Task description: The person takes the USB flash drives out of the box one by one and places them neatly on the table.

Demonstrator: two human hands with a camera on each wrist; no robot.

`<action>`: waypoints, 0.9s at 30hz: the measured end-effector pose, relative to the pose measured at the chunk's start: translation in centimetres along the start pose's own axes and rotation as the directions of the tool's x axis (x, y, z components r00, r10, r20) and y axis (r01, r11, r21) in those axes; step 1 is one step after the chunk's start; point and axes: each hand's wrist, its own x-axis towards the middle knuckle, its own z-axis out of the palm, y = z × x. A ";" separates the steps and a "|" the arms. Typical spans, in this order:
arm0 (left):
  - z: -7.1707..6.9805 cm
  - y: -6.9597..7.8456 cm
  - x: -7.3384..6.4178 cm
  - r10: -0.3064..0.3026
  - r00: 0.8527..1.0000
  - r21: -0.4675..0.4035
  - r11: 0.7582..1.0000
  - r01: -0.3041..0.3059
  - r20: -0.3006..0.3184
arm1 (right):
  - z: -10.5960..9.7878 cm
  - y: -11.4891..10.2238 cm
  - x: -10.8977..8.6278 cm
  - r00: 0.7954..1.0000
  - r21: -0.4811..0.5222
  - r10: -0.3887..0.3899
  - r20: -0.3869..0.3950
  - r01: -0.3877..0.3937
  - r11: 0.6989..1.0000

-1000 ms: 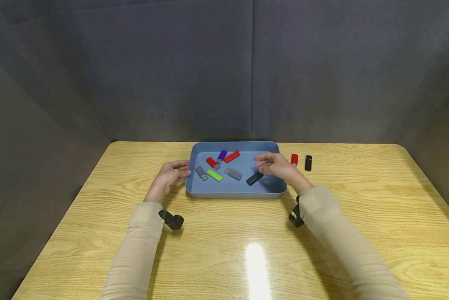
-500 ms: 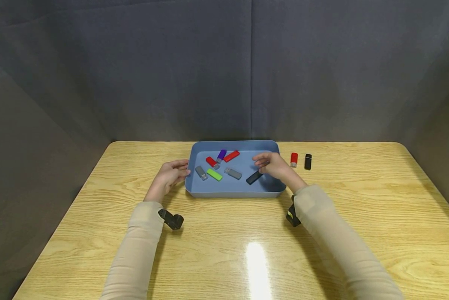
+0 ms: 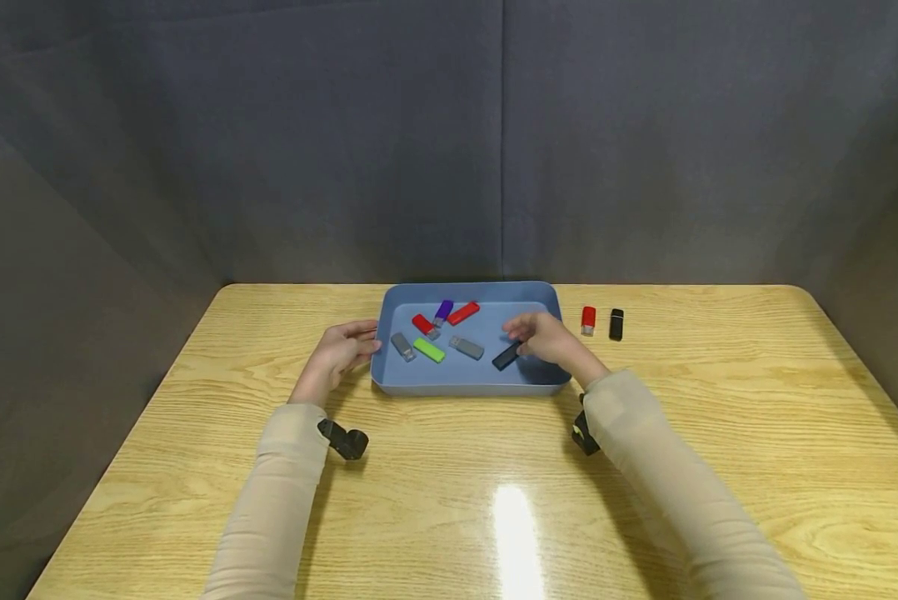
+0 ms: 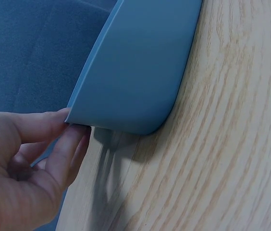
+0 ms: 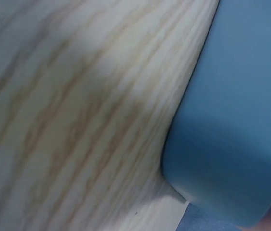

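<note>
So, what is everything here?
Tray: 1, blue, on table
Table: 1, tan, under tray
USB sticks: 3, red, two in tray, one right of it
Sticks: 2, black, one in tray, one right of it
Sticks: 2, grey, in tray
Stick: 1, purple, in tray
Stick: 1, green, in tray
Curtain: count unclear, grey, behind table
Wrist cameras: 2, black, on sleeves
Sleeves: 2, beige, above table
Left hand: 1, at tray's left
Right hand: 1, over tray

The tray (image 3: 471, 390) at the desk's (image 3: 419, 500) far edge is recorded as smooth, matt plastic; a metal plug is seen on the grey USB stick (image 3: 401, 344) nearest its left edge. Desk: glossy grained wood. Curtain (image 3: 344, 150): matt cloth.
</note>
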 end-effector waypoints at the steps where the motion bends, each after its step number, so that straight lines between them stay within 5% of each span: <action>1: 0.0 0.0 0.0 -0.002 1.000 0.000 1.000 0.002 -0.001 | 0.0 0.0 0.0 1.000 0.000 0.008 0.002 -0.008 1.000; 27: 0.0 0.0 0.2 -0.012 1.000 -0.003 1.000 0.012 -0.005 | 0.7 0.1 -0.3 0.999 -0.111 -0.021 0.035 0.025 0.994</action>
